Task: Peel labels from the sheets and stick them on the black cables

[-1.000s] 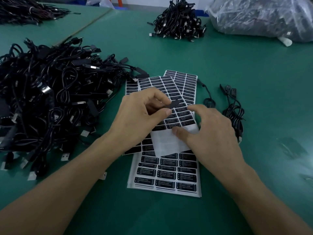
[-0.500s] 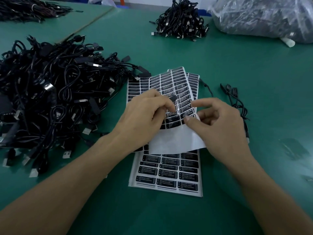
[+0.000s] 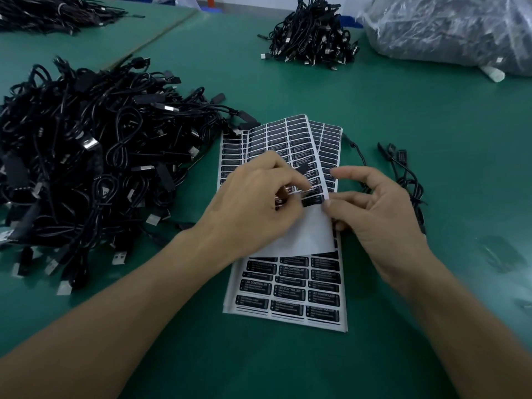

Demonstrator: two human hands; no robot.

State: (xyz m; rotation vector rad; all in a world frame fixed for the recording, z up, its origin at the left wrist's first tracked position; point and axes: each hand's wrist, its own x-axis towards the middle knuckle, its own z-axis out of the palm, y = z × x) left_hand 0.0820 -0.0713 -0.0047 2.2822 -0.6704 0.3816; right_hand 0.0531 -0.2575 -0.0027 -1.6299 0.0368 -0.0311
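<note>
Top label sheet (image 3: 290, 139): lifted and curled off the stack, long axis running away from the person, with its near part already stripped to bare white backing (image 3: 305, 234). Right hand (image 3: 380, 214): thumb and forefinger pinch the sheet's right edge, other fingers loosely spread. Left hand (image 3: 253, 203): fingers curled, tips pinching at a label (image 3: 313, 199) in the row next to the bare backing. That label lies between the two hands, long axis across from one hand to the other, so the peel likely runs sideways toward the left hand. Whether the dark strip just beyond the left fingertips is a label already lifted cannot be told. Loose black cable (image 3: 408, 180): just past the right hand, the nearest cable. Heap of black cables (image 3: 86, 156): out to the left of the left hand. Further label sheets (image 3: 290, 289): flat under both wrists. Surface: green table mat (image 3: 431, 125). Far beyond the hands: a smaller cable pile (image 3: 313, 36) and a clear plastic bag (image 3: 449, 27).
</note>
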